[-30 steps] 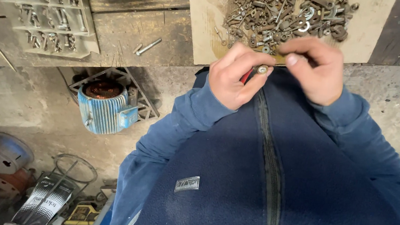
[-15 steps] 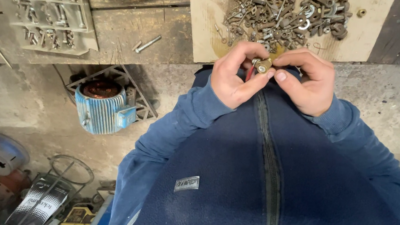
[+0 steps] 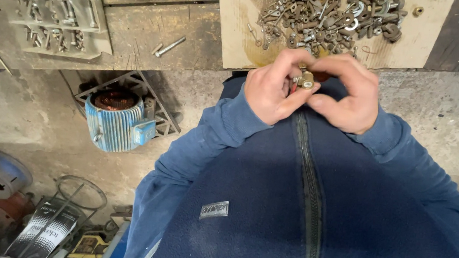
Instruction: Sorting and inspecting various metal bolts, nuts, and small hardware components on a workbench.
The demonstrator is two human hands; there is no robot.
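Close to a blue fleece jacket (image 3: 300, 209), the left hand (image 3: 271, 89) and right hand (image 3: 345, 94) pinch a small brass fitting (image 3: 305, 80) between fingertips, just below a board (image 3: 239, 29) heaped with rusty bolts (image 3: 330, 12), with a parts tray (image 3: 56, 8) and blue motor (image 3: 118, 124) off left.

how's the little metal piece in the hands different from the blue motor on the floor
The small metal fitting is brass-coloured, pinched between the fingertips of the left hand and right hand; the blue motor housing is painted blue and ribbed. The fitting is tiny, mostly hidden by fingers; the motor housing is far bulkier and in full view. The fitting is held up near the bench; the motor housing sits on the floor, open end up. Both are metal.
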